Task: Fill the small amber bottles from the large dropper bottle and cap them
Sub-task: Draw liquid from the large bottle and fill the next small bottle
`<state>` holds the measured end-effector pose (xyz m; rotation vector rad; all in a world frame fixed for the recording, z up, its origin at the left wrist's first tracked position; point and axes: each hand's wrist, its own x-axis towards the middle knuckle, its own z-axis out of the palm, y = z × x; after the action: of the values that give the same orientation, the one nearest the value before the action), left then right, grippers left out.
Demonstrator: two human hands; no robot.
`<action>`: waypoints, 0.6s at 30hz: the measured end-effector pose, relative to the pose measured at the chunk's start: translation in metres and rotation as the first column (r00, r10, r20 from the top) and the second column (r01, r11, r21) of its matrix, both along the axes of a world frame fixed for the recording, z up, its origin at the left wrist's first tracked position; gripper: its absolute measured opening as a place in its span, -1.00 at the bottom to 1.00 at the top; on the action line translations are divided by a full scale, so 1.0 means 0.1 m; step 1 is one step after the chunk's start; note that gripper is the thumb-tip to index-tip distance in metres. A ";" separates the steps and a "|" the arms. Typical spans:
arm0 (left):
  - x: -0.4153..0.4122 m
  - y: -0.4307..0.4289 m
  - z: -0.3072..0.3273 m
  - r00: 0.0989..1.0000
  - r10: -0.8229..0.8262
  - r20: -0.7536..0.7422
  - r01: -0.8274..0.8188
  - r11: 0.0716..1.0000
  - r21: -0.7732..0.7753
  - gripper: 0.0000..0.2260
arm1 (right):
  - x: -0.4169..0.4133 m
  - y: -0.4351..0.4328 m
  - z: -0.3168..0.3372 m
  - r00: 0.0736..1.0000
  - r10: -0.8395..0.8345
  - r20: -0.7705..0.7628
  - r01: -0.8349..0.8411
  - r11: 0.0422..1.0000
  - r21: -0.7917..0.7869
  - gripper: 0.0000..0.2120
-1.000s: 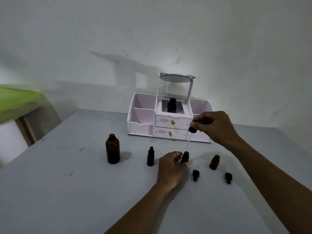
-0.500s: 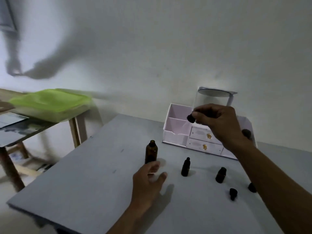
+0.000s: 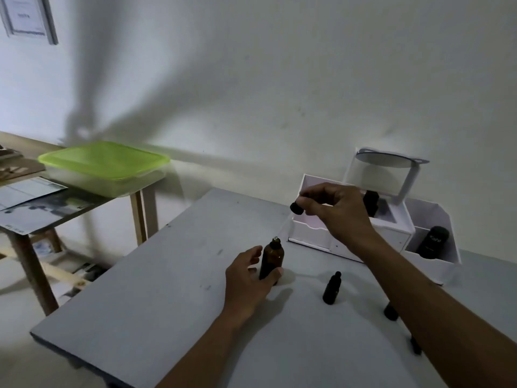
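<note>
My right hand [image 3: 340, 212] is pinched shut on the black rubber-bulbed dropper [image 3: 297, 207], held high above the grey bench [image 3: 156, 289]; its glass stem I cannot make out against the background. Below and to the left of it, my left hand [image 3: 246, 278] is now curled loosely around the large amber glass bottle [image 3: 271, 260], thumb and fingers touching its lower body. Its mouth is uncapped. Half a second ago that hand was flat beside the bottle, and a second ago it was steadying a small bottle instead, so I judge one fill is finished and I am going back to draw more liquid.

To the right of the left hand, well apart, stands a small dark dropper bottle with its cap on [image 3: 332, 287]. Further right, another small dark bottle [image 3: 390, 311] peeks out from behind my right forearm, mostly hidden. Beyond the right hand sits the white compartmented organiser with drawers and a mirror [image 3: 428, 219], holding a black jar [image 3: 432, 242] in its right-hand bin.

My view has swung leftward since the earlier frames: a green-lidded plastic box [image 3: 103, 166] on a wooden side table [image 3: 56, 214] has come into frame far to the left.

Next, I reckon, the dropper must go straight down into the open neck.
</note>
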<state>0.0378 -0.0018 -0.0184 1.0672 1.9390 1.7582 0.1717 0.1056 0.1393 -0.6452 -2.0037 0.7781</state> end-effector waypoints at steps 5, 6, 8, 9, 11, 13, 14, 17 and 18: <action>-0.02 0.04 -0.01 1.000 -0.026 0.003 0.026 1.000 -0.001 -0.45 | -0.02 0.01 -0.03 0.999 0.009 0.045 -0.009 1.000 -0.007 -0.88; -0.01 0.04 -0.01 1.000 -0.028 0.001 0.028 1.000 -0.004 -0.48 | -0.03 0.02 -0.05 0.998 0.015 0.061 -0.015 1.000 -0.004 -0.87; -0.01 0.05 0.00 1.000 -0.030 -0.008 0.029 1.000 -0.009 -0.52 | -0.07 0.02 -0.09 0.994 0.021 0.110 -0.021 1.000 0.007 -0.87; -0.01 0.05 0.00 1.000 -0.029 -0.011 0.029 1.000 -0.010 -0.53 | -0.10 0.02 -0.12 0.990 0.021 0.141 -0.023 1.000 0.013 -0.87; -0.01 0.05 0.01 0.999 -0.027 -0.018 0.027 1.000 -0.015 -0.55 | -0.16 0.03 -0.21 0.978 0.030 0.205 -0.033 0.999 0.012 -0.88; -0.01 0.04 0.02 0.999 -0.027 -0.025 0.027 0.999 -0.020 -0.56 | -0.23 0.03 -0.34 0.963 0.039 0.268 -0.042 0.999 0.005 -0.87; -0.01 0.04 0.03 0.999 -0.028 -0.028 0.027 0.999 -0.023 -0.56 | -0.26 0.02 -0.41 0.955 0.041 0.295 -0.044 0.999 0.004 -0.86; 0.00 0.04 0.03 0.999 -0.024 -0.044 0.023 0.999 -0.025 -0.59 | -0.28 0.01 -0.57 0.950 0.034 0.309 -0.032 0.999 -0.012 -0.85; -0.01 0.04 0.03 0.999 -0.023 -0.045 0.022 0.999 -0.027 -0.59 | -0.29 0.01 -0.59 0.953 0.027 0.301 -0.023 1.000 -0.018 -0.85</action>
<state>0.0371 0.0020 -0.0154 1.1247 1.9636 1.7066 0.1432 0.1070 0.0801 -0.7873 -2.2880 0.7446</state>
